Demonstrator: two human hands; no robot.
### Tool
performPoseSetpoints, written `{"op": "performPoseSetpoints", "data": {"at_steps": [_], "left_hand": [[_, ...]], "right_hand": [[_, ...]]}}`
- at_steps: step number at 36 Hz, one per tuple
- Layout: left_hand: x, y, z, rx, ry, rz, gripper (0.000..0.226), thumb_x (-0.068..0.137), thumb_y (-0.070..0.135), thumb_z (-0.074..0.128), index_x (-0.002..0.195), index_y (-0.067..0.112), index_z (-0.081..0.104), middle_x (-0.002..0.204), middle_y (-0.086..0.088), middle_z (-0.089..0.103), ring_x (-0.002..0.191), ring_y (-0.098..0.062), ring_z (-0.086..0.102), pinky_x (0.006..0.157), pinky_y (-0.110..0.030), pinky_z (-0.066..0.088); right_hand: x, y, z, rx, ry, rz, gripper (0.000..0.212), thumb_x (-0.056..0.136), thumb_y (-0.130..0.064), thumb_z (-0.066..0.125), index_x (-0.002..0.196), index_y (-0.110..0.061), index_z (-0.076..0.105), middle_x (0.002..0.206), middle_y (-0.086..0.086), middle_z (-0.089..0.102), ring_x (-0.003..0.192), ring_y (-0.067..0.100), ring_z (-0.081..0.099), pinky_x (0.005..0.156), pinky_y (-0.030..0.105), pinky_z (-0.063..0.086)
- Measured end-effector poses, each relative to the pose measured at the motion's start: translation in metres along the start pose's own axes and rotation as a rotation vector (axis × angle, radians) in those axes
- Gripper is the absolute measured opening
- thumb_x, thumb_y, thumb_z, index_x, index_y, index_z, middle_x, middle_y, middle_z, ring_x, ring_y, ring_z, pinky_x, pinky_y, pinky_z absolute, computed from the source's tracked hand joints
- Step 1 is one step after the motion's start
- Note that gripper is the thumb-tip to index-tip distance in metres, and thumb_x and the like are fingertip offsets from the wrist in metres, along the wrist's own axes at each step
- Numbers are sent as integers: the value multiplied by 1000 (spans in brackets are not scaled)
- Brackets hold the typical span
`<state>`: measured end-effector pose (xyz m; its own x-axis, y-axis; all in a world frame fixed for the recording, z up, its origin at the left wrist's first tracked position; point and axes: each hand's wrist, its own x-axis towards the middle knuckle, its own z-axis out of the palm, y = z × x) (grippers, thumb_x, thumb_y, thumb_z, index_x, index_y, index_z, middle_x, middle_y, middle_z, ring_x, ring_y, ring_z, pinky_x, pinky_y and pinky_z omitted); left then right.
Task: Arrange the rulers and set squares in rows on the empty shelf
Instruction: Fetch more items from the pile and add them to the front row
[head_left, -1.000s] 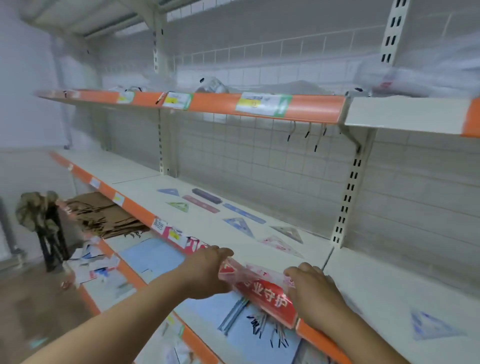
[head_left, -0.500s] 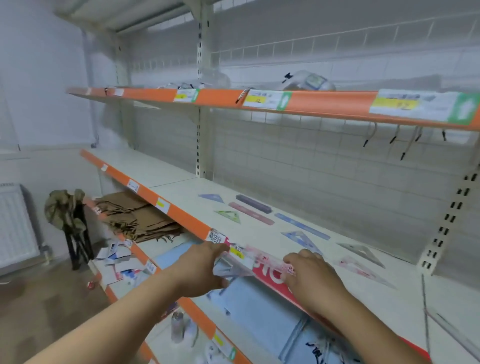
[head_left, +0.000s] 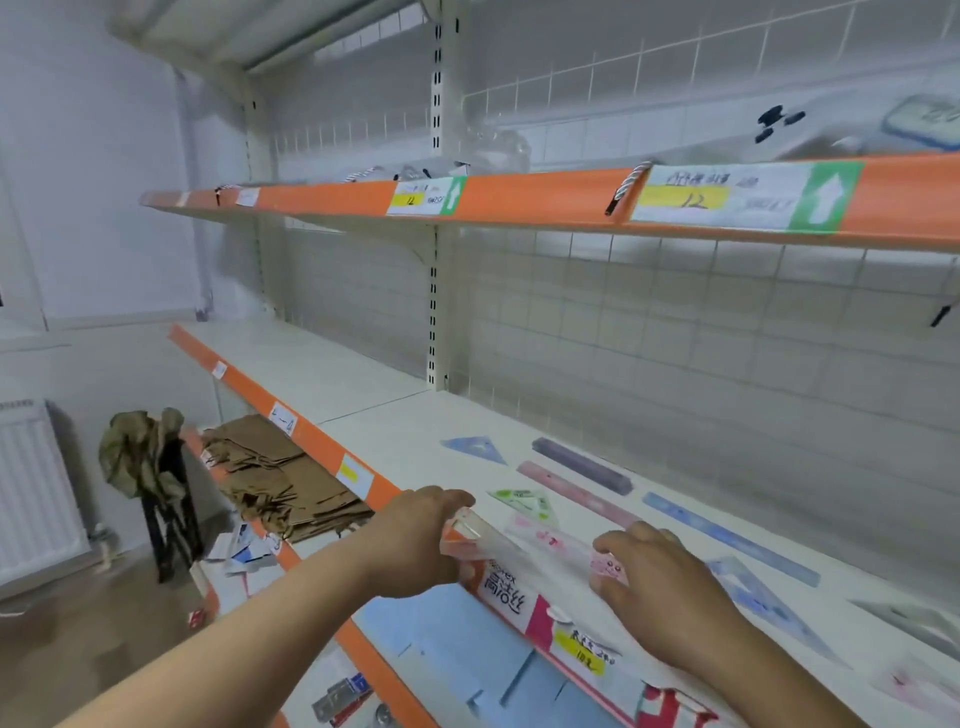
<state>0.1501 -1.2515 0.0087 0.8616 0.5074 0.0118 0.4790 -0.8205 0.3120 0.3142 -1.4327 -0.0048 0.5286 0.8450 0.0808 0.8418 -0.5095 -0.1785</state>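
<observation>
A pink ruler in a clear plastic sleeve (head_left: 540, 548) lies across the front edge of the white middle shelf (head_left: 395, 415). My left hand (head_left: 415, 540) grips its left end and my right hand (head_left: 660, 587) holds its right end. Behind them on the shelf lie a blue set square (head_left: 475, 449), a purple ruler (head_left: 582, 465), a pink ruler (head_left: 574, 491), a green set square (head_left: 524, 504), a blue ruler (head_left: 727, 538) and a larger blue set square (head_left: 763, 597). More set squares lie blurred at the far right.
An orange-edged upper shelf (head_left: 519, 200) with price labels overhangs the middle one. Brown paper bags (head_left: 280, 478) are stacked on the lower shelf to the left. A dark stand with a cloth over it (head_left: 150, 467) stands on the floor beside a white radiator (head_left: 31, 488).
The view has swung left along the shelf. Both hands have carried the sleeved pink ruler left and up onto the shelf's front edge, near the green set square.
</observation>
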Motion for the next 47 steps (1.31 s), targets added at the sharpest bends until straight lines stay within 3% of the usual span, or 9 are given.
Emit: {"op": "performPoseSetpoints", "data": {"at_steps": [5,18,22,30,35,42,47], "left_hand": [[37,-24,1,-10,-47,33,75,85,37,68,148,28,28,140,1,42,128,-19,39,104,-31,38],[137,-92,-3,9,-212,280,71,83,23,64,146,28,33,147,9,38,135,-10,35,108,-18,29],[163,-110,-1,-20,-278,383,68,82,29,67,143,30,37,144,10,41,132,-9,38,105,-16,30],[185,-112,16,-40,-384,563,71,79,36,71,142,31,39,135,8,51,121,-10,48,101,-19,37],[192,-110,23,-117,-411,601,75,72,35,78,139,38,43,127,4,52,101,-7,48,83,-13,37],[194,-114,27,-141,-434,588,83,64,41,79,138,41,42,132,5,48,117,-12,50,99,-21,43],[193,-117,27,-129,-441,567,82,65,43,78,138,43,41,129,3,43,111,-12,51,90,-17,39]], "right_hand": [[24,-4,6,3,-8,46,37,98,-42,43,133,-31,45,133,-8,45,124,14,41,99,28,39],[64,-31,32,17,27,344,35,98,-34,43,133,-33,47,128,-4,47,121,16,41,97,29,39],[62,-44,41,4,16,469,27,98,-33,44,123,-33,55,119,-2,49,115,16,43,92,28,41],[47,-60,48,-6,3,636,29,97,-35,42,120,-30,60,110,-1,49,109,18,44,90,29,43],[51,-62,46,14,-44,665,32,97,-37,43,126,-36,56,118,0,47,118,21,40,94,30,41],[51,-58,43,68,-67,666,30,95,-35,48,124,-42,56,117,-2,44,116,17,38,91,27,38],[49,-56,43,94,-56,669,32,95,-33,51,125,-41,57,118,-2,44,116,16,39,98,27,38]]}}
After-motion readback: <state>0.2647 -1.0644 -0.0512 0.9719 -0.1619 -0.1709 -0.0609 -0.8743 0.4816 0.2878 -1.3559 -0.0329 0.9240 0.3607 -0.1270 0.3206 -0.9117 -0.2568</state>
